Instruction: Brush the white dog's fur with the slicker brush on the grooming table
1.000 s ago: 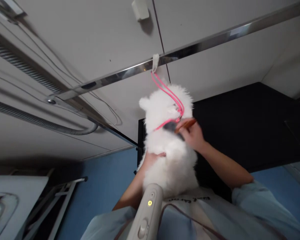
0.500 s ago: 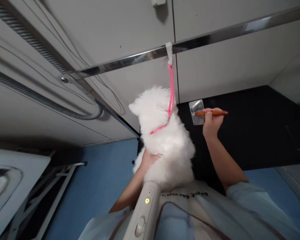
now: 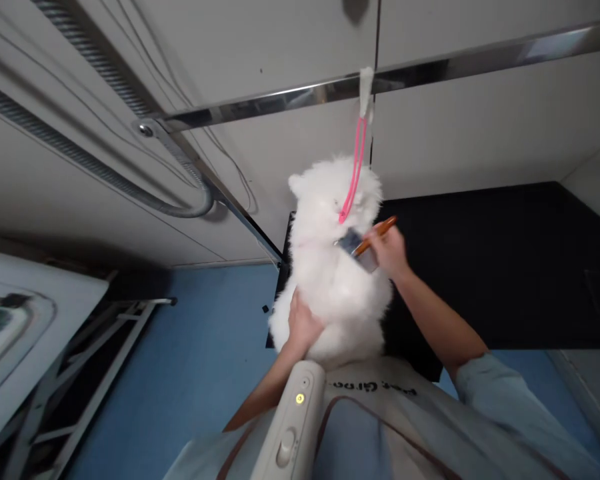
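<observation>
a white fluffy dog (image 3: pixel 337 273) sits upright on the black counter (image 3: pixel 485 267), at its left end, its back to the wearer. the left hand (image 3: pixel 304 325) lies on the dog's lower left side, thumb and fingers spread apart over the fur, probably to steady the body against the strokes of the other arm. the right hand (image 3: pixel 390 250) is closed around the orange-brown handle of a slicker brush (image 3: pixel 363 247), pinching it at the side so that the flat head can lie against the upper back, just below the neck; whether its pins reach into the coat cannot be told. a pink loop (image 3: pixel 358 160) runs down to the neck from a white strap (image 3: pixel 365 92) tied around the metal bar (image 3: pixel 285 97) overhead, likely to stop the dog from wandering. a grey device (image 3: pixel 294 417) with a yellow light stands close behind the dog.
</observation>
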Demonstrator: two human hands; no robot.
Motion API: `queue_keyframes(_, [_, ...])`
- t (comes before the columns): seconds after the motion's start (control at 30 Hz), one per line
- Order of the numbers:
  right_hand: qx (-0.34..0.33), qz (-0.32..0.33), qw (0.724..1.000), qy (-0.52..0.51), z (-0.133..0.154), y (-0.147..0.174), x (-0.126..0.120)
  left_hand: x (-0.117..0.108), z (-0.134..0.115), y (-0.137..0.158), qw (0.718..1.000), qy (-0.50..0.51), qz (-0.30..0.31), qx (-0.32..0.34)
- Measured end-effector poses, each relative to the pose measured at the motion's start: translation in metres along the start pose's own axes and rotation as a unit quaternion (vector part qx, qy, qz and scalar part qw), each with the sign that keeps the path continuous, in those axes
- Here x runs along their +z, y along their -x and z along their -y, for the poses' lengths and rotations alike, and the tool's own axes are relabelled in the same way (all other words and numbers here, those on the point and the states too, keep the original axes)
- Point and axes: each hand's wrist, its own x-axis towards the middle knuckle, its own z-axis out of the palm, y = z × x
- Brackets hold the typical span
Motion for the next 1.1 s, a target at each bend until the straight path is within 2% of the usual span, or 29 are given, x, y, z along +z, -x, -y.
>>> queue_keyframes(0.03, [-0.030, -0.055, 0.998, -0.004, 0.005, -0.001, 0.002, 0.004, 0.001, 0.005, 1.000, -0.021, -0.020, -0.010])
queue_keyframes(0.07, [-0.056, -0.066, 0.996, -0.004, 0.010, -0.002, 0.004, 0.008, 0.001, 0.009, 0.998, -0.040, -0.036, -0.014])
queue_keyframes(0.1, [-0.069, -0.024, 0.997, 0.004, 0.014, 0.000, 0.007, 0.011, 0.001, 0.014, 0.997, -0.054, -0.049, -0.010])
queue_keyframes(0.17, [-0.049, 0.148, 0.987, 0.041, 0.019, 0.002, 0.015, 0.018, 0.000, 0.021, 0.993, -0.075, -0.085, 0.019])
queue_keyframes(0.2, [-0.029, 0.207, 0.976, 0.061, 0.021, 0.002, 0.019, 0.020, -0.002, 0.024, 0.989, -0.088, -0.108, 0.046])
queue_keyframes(0.23, [-0.020, 0.213, 0.974, 0.076, 0.023, 0.000, 0.022, 0.020, -0.004, 0.026, 0.983, -0.100, -0.131, 0.078])
queue_keyframes(0.27, [-0.027, 0.170, 0.981, 0.084, 0.025, -0.004, 0.025, 0.020, -0.006, 0.028, 0.976, -0.111, -0.151, 0.114])
queue_keyframes(0.33, [-0.075, 0.036, 0.993, 0.085, 0.031, -0.010, 0.029, 0.017, -0.011, 0.029, 0.962, -0.114, -0.162, 0.188])
queue_keyframes(0.37, [-0.097, 0.012, 0.991, 0.087, 0.034, -0.012, 0.031, 0.014, -0.013, 0.028, 0.957, -0.108, -0.151, 0.222])
queue_keyframes(0.4, [-0.108, 0.039, 0.989, 0.097, 0.037, -0.013, 0.034, 0.010, -0.014, 0.027, 0.953, -0.100, -0.136, 0.252])
queue_keyframes(0.47, [-0.084, 0.174, 0.971, 0.143, 0.043, -0.011, 0.040, 0.005, -0.016, 0.023, 0.947, -0.085, -0.102, 0.292])
queue_keyframes(0.5, [-0.062, 0.217, 0.959, 0.171, 0.045, -0.012, 0.043, 0.003, -0.015, 0.021, 0.947, -0.076, -0.085, 0.301])
queue_keyframes(0.53, [-0.050, 0.216, 0.956, 0.193, 0.047, -0.013, 0.045, 0.002, -0.014, 0.020, 0.948, -0.066, -0.071, 0.302])
queue_keyframes(0.63, [-0.085, 0.055, 0.971, 0.215, 0.053, -0.017, 0.045, 0.002, -0.009, 0.017, 0.956, -0.047, -0.049, 0.287])
queue_keyframes(0.67, [-0.103, 0.033, 0.971, 0.214, 0.054, -0.016, 0.044, 0.003, -0.007, 0.017, 0.955, -0.044, -0.049, 0.289])
queue_keyframes(0.7, [-0.110, 0.053, 0.969, 0.216, 0.055, -0.013, 0.043, 0.003, -0.005, 0.018, 0.953, -0.039, -0.053, 0.297])
queue_keyframes(0.73, [-0.101, 0.103, 0.964, 0.223, 0.055, -0.010, 0.042, 0.004, -0.003, 0.019, 0.951, -0.036, -0.058, 0.303])
queue_keyframes(0.8, [-0.058, 0.190, 0.950, 0.240, 0.055, -0.002, 0.039, 0.006, 0.002, 0.025, 0.950, -0.039, -0.072, 0.300])
queue_keyframes(0.83, [-0.042, 0.185, 0.951, 0.243, 0.055, 0.001, 0.038, 0.007, 0.006, 0.029, 0.952, -0.052, -0.079, 0.291])
queue_keyframes(0.87, [-0.038, 0.143, 0.959, 0.239, 0.055, 0.004, 0.036, 0.008, 0.009, 0.033, 0.953, -0.071, -0.085, 0.280])
queue_keyframes(0.93, [-0.063, 0.047, 0.972, 0.223, 0.057, 0.011, 0.034, 0.009, 0.014, 0.041, 0.952, -0.113, -0.088, 0.270])
queue_keyframes(0.97, [-0.076, 0.043, 0.973, 0.216, 0.058, 0.016, 0.034, 0.009, 0.016, 0.043, 0.950, -0.124, -0.084, 0.275])
queue_keyframes(1.0, [-0.080, 0.081, 0.970, 0.213, 0.059, 0.021, 0.034, 0.009, 0.017, 0.044, 0.947, -0.128, -0.076, 0.285])
queue_keyframes(1.07, [-0.055, 0.203, 0.953, 0.218, 0.060, 0.031, 0.036, 0.008, 0.018, 0.043, 0.940, -0.119, -0.062, 0.312])
queue_keyframes(1.1, [-0.039, 0.227, 0.949, 0.216, 0.059, 0.034, 0.035, 0.007, 0.017, 0.042, 0.938, -0.109, -0.058, 0.324])
